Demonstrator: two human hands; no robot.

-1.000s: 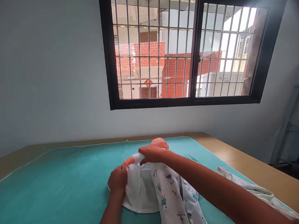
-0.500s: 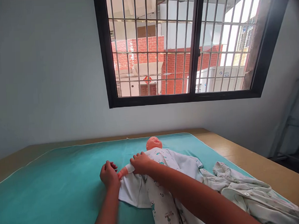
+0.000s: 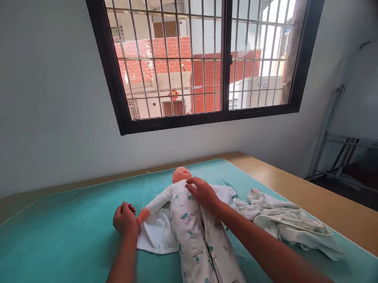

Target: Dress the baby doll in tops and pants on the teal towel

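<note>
A baby doll (image 3: 181, 173) lies on its back, head toward the wall, its body covered by a white romper (image 3: 188, 237) with green and grey prints. The doll's arm, in a white sleeve (image 3: 158, 201), stretches out to the left. My left hand (image 3: 125, 219) is closed at the end of that arm, its fingers curled and the doll's hand (image 3: 142, 216) against its inner side. My right hand (image 3: 204, 194) is at the romper's upper front near the neck, fingers bent onto the fabric edge; the fingertips are partly hidden. A white cloth flap (image 3: 158, 234) spreads under the arm.
A crumpled white printed garment (image 3: 283, 216) lies to the right of the doll. A teal sheet (image 3: 71, 246) covers most of the wooden table (image 3: 291, 191). Behind it are a wall and a barred window (image 3: 173, 75). A metal-framed stand (image 3: 329, 131) is at the right.
My right hand has moved from the doll's sleeve to the romper's chest, uncovering the sleeved arm. My left hand stays by the doll's hand. The camera view has turned right.
</note>
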